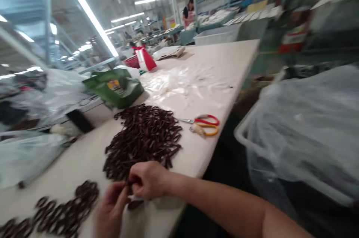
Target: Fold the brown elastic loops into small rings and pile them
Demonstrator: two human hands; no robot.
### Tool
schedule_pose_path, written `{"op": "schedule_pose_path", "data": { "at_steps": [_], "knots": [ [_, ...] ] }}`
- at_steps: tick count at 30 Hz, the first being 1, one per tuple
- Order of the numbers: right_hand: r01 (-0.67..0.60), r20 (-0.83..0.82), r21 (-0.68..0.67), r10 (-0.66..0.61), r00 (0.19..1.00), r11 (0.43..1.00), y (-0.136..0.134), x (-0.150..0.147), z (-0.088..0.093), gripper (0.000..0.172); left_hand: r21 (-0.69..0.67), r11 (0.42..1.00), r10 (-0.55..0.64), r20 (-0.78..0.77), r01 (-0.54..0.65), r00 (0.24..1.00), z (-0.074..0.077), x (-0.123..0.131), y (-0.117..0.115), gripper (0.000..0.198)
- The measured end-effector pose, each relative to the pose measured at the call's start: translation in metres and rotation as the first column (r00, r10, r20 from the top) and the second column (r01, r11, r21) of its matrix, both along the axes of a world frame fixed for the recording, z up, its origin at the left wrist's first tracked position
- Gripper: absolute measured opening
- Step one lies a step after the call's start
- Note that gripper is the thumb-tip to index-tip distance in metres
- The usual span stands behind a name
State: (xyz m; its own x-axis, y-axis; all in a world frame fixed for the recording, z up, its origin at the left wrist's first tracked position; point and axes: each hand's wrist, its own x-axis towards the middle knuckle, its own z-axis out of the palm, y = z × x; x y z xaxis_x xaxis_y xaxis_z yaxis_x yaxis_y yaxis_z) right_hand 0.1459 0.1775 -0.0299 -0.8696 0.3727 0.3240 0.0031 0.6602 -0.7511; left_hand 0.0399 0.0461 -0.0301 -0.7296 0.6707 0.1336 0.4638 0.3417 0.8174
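Note:
My left hand (112,204) and my right hand (150,180) meet at the near edge of a heap of dark brown strap loops (143,137). The fingers of both are closed in a pinch on a small dark brown strap loop (129,188), mostly hidden between them. Another dark piece (134,204) shows just below my right hand. At the lower left lies a group of dark brown rings (63,211), rounder than the pieces in the heap. Motion blur softens my left hand.
Scissors (206,124) with red and orange handles lie right of the heap, near the table edge. Behind it stand a green bag (114,86) and clear plastic (179,82). A plastic-covered white bin (252,137) is at right. Another person (189,13) works far back.

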Motion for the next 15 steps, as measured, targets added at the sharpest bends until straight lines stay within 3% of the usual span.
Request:
{"op": "schedule_pose_path", "data": {
  "at_steps": [1,3,10,15],
  "knots": [
    [0.036,-0.016,-0.021,-0.036,0.999,0.999,-0.002,0.002,-0.003,0.014,-0.003,0.998,-0.068,0.061,0.068,0.996,0.001,0.002,-0.008,0.040],
    [0.080,-0.036,-0.061,-0.082,0.996,0.995,-0.004,0.005,-0.009,0.015,0.009,0.997,-0.081,0.093,0.080,0.992,0.000,0.009,-0.010,0.033],
    [0.208,0.025,-0.093,-0.206,0.978,0.974,-0.008,0.006,-0.005,0.016,0.006,0.998,0.063,-0.107,-0.063,0.992,-0.006,0.020,0.004,0.014],
    [0.196,0.053,-0.088,-0.192,0.980,0.977,-0.005,0.006,-0.005,0.020,0.028,0.998,0.065,-0.242,-0.060,0.968,-0.002,0.021,0.004,0.008]
  ]
}}
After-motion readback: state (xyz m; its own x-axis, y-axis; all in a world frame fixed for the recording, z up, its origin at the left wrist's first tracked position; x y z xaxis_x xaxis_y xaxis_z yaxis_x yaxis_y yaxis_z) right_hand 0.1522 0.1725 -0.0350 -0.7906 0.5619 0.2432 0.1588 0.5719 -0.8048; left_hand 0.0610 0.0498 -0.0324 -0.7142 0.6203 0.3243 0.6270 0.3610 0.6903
